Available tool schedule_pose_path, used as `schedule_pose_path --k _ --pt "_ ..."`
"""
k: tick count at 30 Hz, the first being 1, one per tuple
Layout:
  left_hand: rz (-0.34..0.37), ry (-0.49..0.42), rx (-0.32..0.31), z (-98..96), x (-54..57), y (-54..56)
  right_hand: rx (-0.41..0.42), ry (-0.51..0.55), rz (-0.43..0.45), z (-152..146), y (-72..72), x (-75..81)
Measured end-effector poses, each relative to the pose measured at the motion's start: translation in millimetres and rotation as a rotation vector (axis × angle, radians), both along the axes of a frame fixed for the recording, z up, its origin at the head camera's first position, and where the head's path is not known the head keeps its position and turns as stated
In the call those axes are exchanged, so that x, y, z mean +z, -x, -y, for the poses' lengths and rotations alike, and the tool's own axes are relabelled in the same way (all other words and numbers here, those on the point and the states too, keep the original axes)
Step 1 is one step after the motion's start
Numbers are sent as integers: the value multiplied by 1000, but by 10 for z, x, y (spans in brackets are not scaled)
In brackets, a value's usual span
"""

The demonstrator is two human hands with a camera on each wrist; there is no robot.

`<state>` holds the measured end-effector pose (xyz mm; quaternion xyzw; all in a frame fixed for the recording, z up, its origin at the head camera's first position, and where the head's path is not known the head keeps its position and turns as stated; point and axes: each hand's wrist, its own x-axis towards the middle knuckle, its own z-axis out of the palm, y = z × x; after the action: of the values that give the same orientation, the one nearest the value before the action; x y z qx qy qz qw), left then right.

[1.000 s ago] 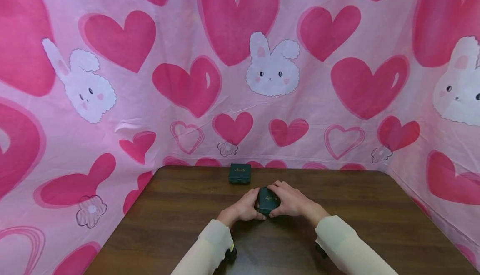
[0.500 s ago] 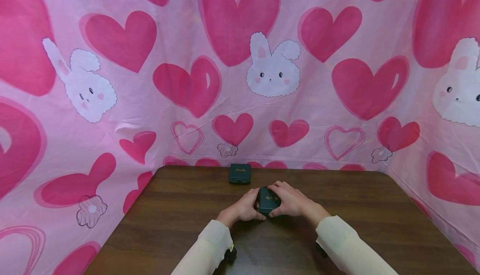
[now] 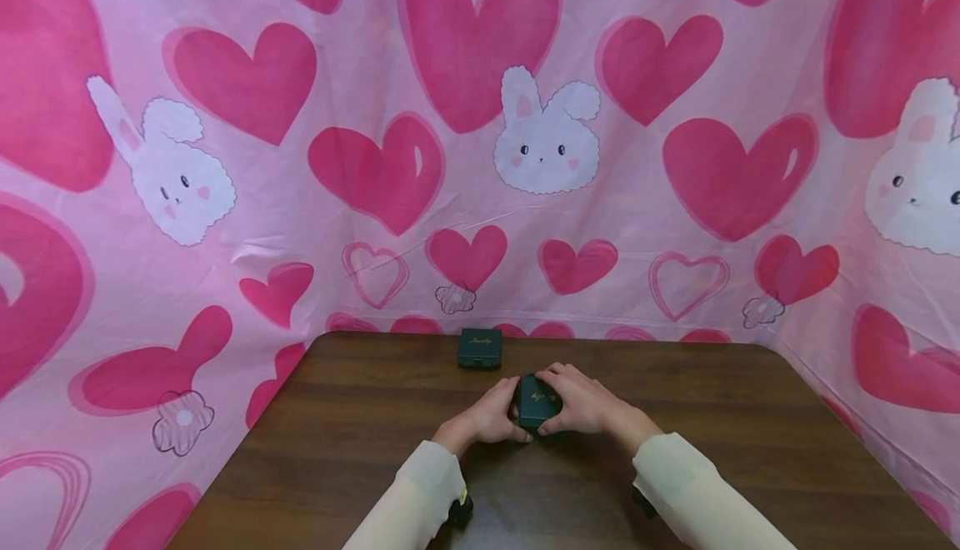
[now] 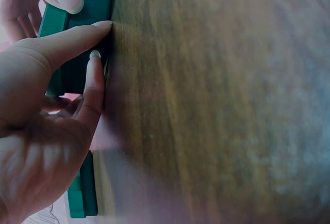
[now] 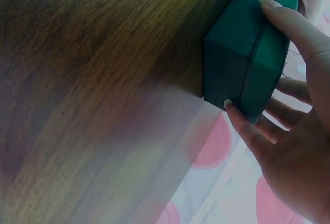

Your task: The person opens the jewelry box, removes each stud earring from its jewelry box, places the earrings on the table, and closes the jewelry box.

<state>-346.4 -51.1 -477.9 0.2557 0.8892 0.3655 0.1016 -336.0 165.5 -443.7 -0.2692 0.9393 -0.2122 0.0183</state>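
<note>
Holding a small green box (image 3: 540, 404) with both hands, on the brown wooden counter (image 3: 360, 417), a bit right of the middle. Grasping its left side with the left hand (image 3: 495, 413), with the left thumb (image 4: 85, 39) across the near wall, down by the low edge. Grasping its right side with the right hand (image 3: 583, 400), with the right thumb (image 5: 281, 15) up at the lid line on the near wall and one finger (image 5: 245, 123) on the right wall. So, both grips full, with the same box in between. Lid down, with gold writing on top, too small to read well. Past the hands and a little to the left, close to the far edge of the counter, a second green box (image 3: 480, 350), with no hand on it. Looks like a holding step, with no lid up on either box. Cannot tell if pressing down or just resting there. For a next move, would call for soft, even hands: pulling up the same on both sides to lift, or holding the bottom firmly and pushing up at the lid line with the right thumb to raise the lid. Could slip or tip if pushing too hard on one side.
</note>
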Motion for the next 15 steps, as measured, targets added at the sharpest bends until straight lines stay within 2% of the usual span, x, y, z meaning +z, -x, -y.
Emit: schedule_pose_path --k 15 --pt "-7 1 10 -15 -15 0 -7 20 11 -22 19 -12"
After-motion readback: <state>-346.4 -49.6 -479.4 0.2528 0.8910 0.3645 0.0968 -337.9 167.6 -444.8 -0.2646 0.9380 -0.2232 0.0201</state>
